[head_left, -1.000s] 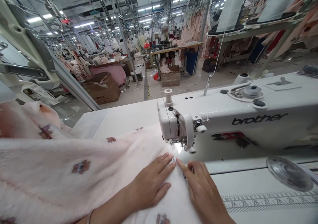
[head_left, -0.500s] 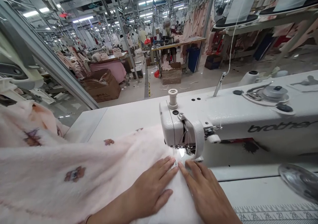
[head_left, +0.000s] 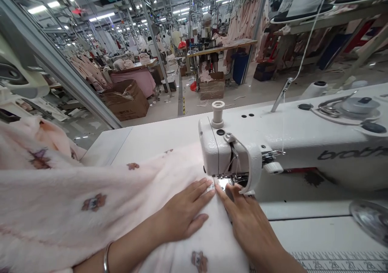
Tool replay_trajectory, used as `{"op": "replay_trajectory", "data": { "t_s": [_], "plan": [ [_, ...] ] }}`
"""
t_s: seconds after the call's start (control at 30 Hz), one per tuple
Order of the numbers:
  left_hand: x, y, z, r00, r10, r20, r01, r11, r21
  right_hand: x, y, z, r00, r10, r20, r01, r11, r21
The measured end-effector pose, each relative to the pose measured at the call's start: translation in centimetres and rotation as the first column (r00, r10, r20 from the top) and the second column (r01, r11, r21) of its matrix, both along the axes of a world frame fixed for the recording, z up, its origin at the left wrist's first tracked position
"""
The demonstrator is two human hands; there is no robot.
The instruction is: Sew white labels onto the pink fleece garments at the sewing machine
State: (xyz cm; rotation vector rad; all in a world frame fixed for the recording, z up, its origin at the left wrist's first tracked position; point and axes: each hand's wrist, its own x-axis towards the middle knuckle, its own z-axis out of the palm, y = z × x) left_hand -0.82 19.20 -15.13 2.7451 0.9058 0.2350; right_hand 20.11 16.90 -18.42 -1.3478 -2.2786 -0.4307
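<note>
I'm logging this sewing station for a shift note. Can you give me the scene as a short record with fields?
left hand: flat on the pink fabric, fingers toward the needle
right hand: on the fabric edge beside the presser foot
machine: white sewing machine, lamp lit at the needle
wrist: bangle on left arm
table: ruler strip along the front edge

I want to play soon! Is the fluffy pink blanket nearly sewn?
Not yet. Both hands, left hand and right hand, press the pink fabric flat at the sewing machine needle. Some already lies behind the needle. A big heap still waits on the left.
</note>
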Motion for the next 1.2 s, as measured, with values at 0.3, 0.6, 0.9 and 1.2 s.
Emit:
{"op": "replay_trajectory", "data": {
  "t_s": [0.3, 0.6, 0.9, 1.2],
  "plan": [
    [0.1, 0.1, 0.1, 1.0, 0.004, 0.001, -0.004, 1.0, -0.011, 0.3, 0.3, 0.3, 1.0, 0.018, -0.008, -0.018, 1.0, 0.006],
    [0.2, 0.2, 0.1, 1.0, 0.007, 0.03, -0.007, 1.0, 0.008, 0.5, -0.1, 0.1, 1.0, 0.015, 0.001, -0.015, 1.0, 0.002],
    [0.3, 0.2, 0.2, 0.999, 0.0, 0.049, -0.001, 1.0, 0.012, 0.7, -0.3, 0.4, 0.998, 0.006, -0.058, -0.009, 0.999, -0.037],
    [0.2, 2.3, 0.3, 0.999, 0.04, 0.011, -0.04, 0.999, -0.019, 0.4, -0.1, -0.1, 0.996, -0.042, -0.078, 0.038, 0.998, -0.044]
  ]
}}
